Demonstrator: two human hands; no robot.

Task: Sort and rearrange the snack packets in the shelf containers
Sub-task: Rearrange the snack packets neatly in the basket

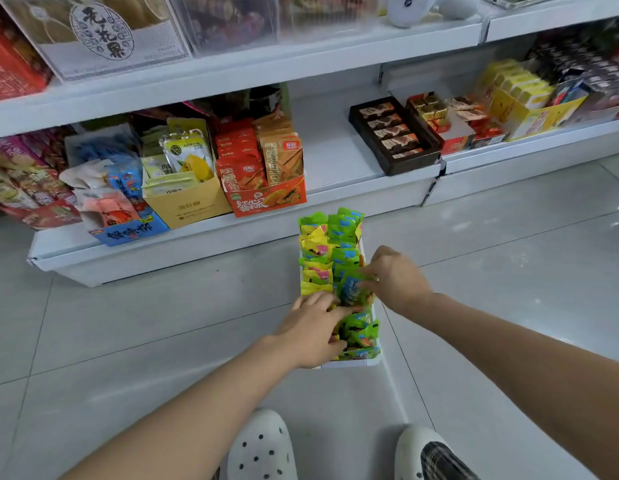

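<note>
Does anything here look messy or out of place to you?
Yes. The white tray of green and yellow snack packets sits on the floor, not the shelf, where a bare gap shows. Its far packets stand in neat rows; the near ones lie jumbled. Both hands, left and right, are in it.

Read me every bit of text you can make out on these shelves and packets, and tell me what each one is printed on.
"无花果": round label on the clear box, top shelf.
"红心番木瓜", less sure: front of the orange carton.
Blue carton: large characters, too blurred to read.
Yellow carton: faint print, unreadable.
Green packets in the white tray: print too small.
Chocolate tray and other boxes: unreadable.
</note>
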